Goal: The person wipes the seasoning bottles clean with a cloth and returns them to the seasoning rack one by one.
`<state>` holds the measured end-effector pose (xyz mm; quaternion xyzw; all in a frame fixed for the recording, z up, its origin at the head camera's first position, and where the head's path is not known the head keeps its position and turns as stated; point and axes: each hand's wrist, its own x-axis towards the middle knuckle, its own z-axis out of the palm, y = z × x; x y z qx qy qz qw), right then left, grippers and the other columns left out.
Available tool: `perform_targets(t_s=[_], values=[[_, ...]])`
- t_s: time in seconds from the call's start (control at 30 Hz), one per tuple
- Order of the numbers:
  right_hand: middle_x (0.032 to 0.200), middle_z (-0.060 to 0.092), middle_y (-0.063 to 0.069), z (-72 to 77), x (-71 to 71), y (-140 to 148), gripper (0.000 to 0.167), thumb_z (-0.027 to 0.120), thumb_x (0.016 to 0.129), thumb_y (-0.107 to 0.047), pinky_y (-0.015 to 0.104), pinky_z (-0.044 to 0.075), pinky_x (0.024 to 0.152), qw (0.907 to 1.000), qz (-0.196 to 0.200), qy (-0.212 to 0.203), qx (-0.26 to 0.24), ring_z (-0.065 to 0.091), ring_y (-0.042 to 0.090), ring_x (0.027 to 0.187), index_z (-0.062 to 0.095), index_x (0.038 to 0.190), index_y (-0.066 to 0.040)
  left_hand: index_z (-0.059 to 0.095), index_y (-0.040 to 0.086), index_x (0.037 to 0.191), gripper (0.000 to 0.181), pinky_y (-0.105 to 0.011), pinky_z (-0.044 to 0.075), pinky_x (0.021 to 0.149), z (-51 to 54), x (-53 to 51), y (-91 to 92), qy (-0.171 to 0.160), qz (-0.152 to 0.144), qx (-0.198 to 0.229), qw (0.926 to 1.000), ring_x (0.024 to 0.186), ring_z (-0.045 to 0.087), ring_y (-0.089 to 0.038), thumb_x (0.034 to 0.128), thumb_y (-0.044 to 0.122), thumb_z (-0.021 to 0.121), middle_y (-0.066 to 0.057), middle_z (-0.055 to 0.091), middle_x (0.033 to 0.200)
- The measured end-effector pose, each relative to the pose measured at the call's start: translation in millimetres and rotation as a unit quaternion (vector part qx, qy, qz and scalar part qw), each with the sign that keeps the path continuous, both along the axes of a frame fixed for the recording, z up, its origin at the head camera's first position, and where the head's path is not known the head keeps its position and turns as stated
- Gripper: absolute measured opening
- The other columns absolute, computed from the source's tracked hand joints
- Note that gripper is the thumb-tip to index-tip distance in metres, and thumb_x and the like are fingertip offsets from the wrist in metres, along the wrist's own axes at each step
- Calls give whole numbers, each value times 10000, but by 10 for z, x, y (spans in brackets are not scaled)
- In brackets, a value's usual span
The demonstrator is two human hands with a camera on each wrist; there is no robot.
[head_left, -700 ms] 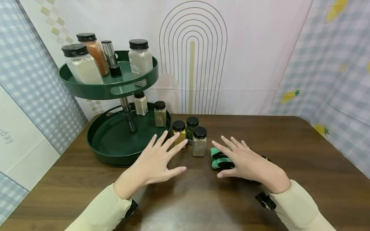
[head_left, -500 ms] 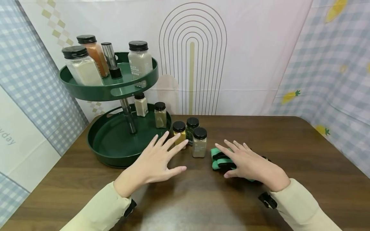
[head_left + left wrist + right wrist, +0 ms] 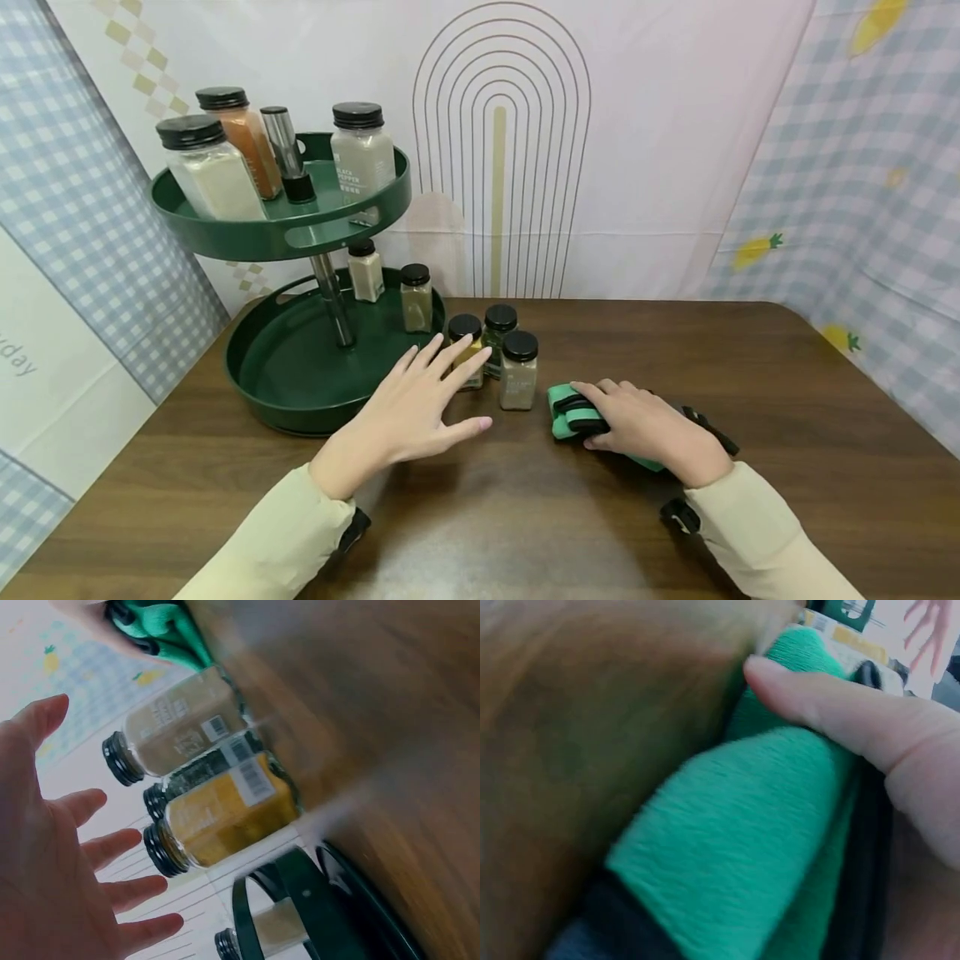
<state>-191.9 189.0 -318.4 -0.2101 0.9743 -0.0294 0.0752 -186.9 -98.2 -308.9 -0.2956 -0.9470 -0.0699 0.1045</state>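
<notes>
Pale glare across the near tabletop (image 3: 487, 542)

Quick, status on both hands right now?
Left hand: open, holding nothing.
Right hand: closed, gripping the green cloth on the table.

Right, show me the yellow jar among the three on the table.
The yellow jar is the one nearest the green stand; the rear jar looks dark green, the rightmost jar pale beige.
</notes>
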Motion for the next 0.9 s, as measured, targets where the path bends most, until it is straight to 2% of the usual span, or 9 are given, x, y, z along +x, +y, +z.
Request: perform_targets(t_s=[0.17,0.27,0.43,0.5,0.57,0.7,0.77,0.83,0.9], values=[[1264,495,186,-53,-14,-15,653,694,835,-265,545,421,874,10000,14,90,28,479,399,1135,385,1380,-82,281,259,1464,695,-508,345,1032,34,-24,136,-107,88,378,9992,1330,358,-310,880,538,534,-41,327,1493],[1253,490,198,-62,-20,-14,612,682,848,-205,536,427,867,10000,46,34,-26,483,399,1124,388,1366,-61,369,208,1425,625,-476,411,969,47,-45,240,-214,287,691,9970,1236,438,-300,886,437,586,-64,452,1395],[1217,487,211,-64,-26,-16,557,666,857,-143,519,432,852,9999,141,-10,-50,500,393,1070,396,1332,-36,430,172,1376,565,-436,452,896,73,-89,387,-386,754,1130,9900,1149,452,-298,876,344,630,-83,520,1276],[1208,486,210,-60,-25,-15,544,665,857,-139,518,432,845,9999,145,-13,-37,505,390,1052,399,1321,-36,427,166,1373,566,-434,458,882,78,-107,439,-560,854,1224,9872,1151,449,-297,873,334,634,-95,516,1270],[1195,489,211,-60,-27,-12,540,666,856,-135,519,431,842,9999,157,-3,-32,509,390,1039,401,1314,-33,405,155,1385,591,-447,442,921,73,-128,491,-849,925,1313,9834,1194,438,-303,871,333,635,-110,496,1303],[1170,492,207,-67,-24,-6,534,669,852,-127,508,438,825,9998,186,47,-29,513,382,1013,405,1306,-31,336,121,1424,667,-477,363,1028,8,-200,565,-1511,973,1590,9708,1299,393,-309,870,334,639,-122,420,1415],[1162,493,204,-71,-22,-7,531,669,851,-122,504,437,823,9998,195,63,-54,513,378,1005,408,1305,-34,299,113,1438,699,-484,337,1049,-41,-242,581,-1824,967,1859,9606,1313,386,-311,869,327,643,-131,397,1439],[1152,494,197,-75,-18,-13,529,671,849,-123,496,441,816,9997,216,63,-69,513,371,994,411,1302,-37,271,108,1442,717,-478,363,1028,-102,-288,582,-2053,891,2144,9508,1289,418,-308,867,316,646,-147,421,1417],[1146,497,193,-80,-16,-16,528,675,847,-125,490,444,810,9997,228,76,-77,515,366,989,416,1298,-39,251,108,1436,724,-466,395,998,-159,-328,578,-2272,769,2508,9379,1250,461,-301,865,299,651,-169,456,1378]])
